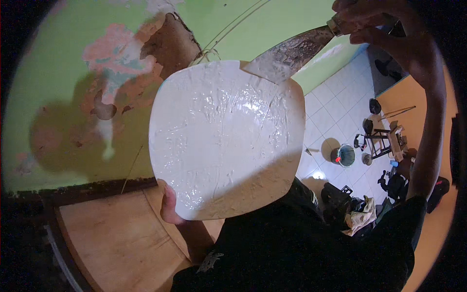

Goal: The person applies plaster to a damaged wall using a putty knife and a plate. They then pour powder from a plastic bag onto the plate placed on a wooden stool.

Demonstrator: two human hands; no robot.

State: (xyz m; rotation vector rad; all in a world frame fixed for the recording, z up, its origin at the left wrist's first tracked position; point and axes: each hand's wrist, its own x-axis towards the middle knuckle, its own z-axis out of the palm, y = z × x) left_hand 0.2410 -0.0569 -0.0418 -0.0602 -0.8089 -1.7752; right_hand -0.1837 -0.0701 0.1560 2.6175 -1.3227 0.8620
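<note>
White paste (206,131) on squarish plate (156,109)

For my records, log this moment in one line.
left hand: holds smeared white plate; right hand: holds putty knife; blade: overlaps plate's upper-right edge

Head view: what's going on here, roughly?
A person holds a white plate by its lower left edge in the left hand, and a scraper in the right hand. Wet-looking white paste is smeared over the plate, and some is on the blade, which overlaps the plate's upper right edge. Behind them is a green wall with peeling patches.
</note>
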